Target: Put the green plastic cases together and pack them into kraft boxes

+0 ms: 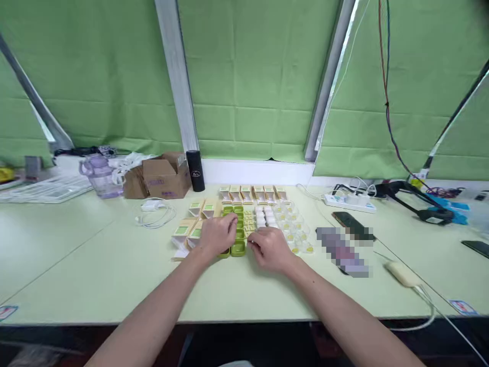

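Note:
My left hand (218,233) hovers over the left side of the green square trays (238,248), fingers curled closed; whatever may be in them is hidden. Beside the trays' right edge, my right hand (269,247) is closed in a pinch by the small pale-yellow squares (249,222), and I cannot make out anything between its fingertips. White round-edged pieces (266,214) stand in rows just beyond that hand. Farther right are clear plastic cups with yellow centres (290,226). Open small cartons with green panels (182,232) lie left of my left hand.
More cartons (252,194) line the back. A brown cardboard box (166,176), a black bottle (195,171) and a purple jug (100,176) stand at back left. Phones (353,226), a power strip (349,203) and a cream-coloured device with a cable (403,274) lie to the right.

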